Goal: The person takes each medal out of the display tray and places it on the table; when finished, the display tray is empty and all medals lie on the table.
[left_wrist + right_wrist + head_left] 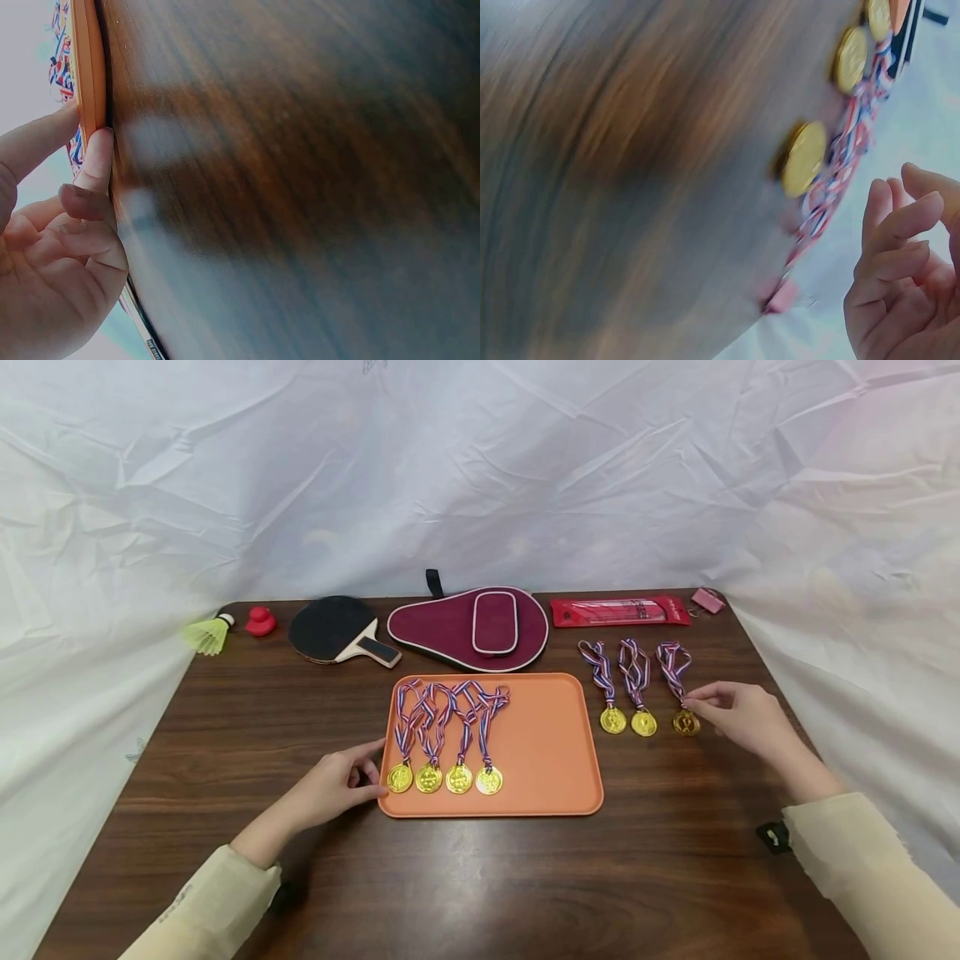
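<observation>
On an orange tray (555, 743), several gold medals (428, 778) with striped ribbons lie in a row toward its left side. My left hand (333, 785) touches the tray's left edge with thumb and index finger spread along it, its other fingers curled in. Right of the tray lie 3 more medals with ribbons. Over the rightmost medal (686, 722) is my right hand (738, 714), fingers loosely bent. In the right wrist view that medal (805, 159) rests on the table, apart from the fingertips.
Along the back of the wooden table (510, 885) lie a yellow shuttlecock (210, 635), a red rubber duck (260, 622), a table tennis bat (333, 628), a maroon bat case (435, 622), a red packet (621, 612) and a pink binder clip (707, 602). White cloth surrounds the table's back and sides.
</observation>
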The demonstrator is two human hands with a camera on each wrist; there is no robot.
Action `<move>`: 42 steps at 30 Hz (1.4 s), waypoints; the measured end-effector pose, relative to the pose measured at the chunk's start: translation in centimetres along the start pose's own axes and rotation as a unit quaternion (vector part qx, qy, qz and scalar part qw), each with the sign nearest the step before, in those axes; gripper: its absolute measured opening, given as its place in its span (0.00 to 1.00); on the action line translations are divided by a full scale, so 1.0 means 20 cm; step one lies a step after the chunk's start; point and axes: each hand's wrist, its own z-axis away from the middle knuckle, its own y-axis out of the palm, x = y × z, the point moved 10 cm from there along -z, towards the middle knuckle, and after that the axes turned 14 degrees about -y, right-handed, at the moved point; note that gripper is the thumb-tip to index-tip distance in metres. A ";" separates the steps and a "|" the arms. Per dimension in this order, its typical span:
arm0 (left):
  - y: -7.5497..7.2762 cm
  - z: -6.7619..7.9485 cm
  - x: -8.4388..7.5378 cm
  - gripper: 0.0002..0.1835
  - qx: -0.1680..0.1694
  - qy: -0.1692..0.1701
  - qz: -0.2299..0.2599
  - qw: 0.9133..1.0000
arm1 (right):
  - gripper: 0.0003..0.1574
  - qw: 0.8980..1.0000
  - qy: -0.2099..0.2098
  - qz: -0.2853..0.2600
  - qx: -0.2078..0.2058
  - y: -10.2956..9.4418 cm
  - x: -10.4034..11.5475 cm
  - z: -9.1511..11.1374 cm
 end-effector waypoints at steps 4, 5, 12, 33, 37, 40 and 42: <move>0.00 0.00 0.00 0.37 0.000 -0.001 0.001 1.000 | 0.28 1.000 -0.015 0.000 -0.006 0.03 0.13 -0.01; 0.00 0.00 0.00 0.37 -0.001 -0.001 0.001 1.000 | 0.26 1.000 -0.020 -0.002 -0.005 0.04 0.17 -0.01; 0.00 0.00 -0.01 0.36 0.000 0.001 0.002 1.000 | 0.14 0.995 -0.101 -0.018 0.003 0.16 0.45 -0.03; 0.00 0.00 0.01 0.37 -0.003 -0.004 0.003 1.000 | 0.06 0.969 -0.193 -0.113 0.106 0.64 1.00 -0.01; 0.00 0.00 0.01 0.37 -0.003 -0.004 0.004 1.000 | 0.08 0.966 -0.199 -0.105 0.127 0.72 1.05 0.00; 0.00 0.00 0.01 0.37 -0.002 -0.004 0.005 1.000 | 0.10 0.965 -0.208 -0.090 0.132 0.75 1.08 0.00; 0.00 0.00 0.01 0.37 -0.002 -0.003 0.005 1.000 | 0.12 0.965 -0.210 -0.082 0.137 0.77 1.10 0.00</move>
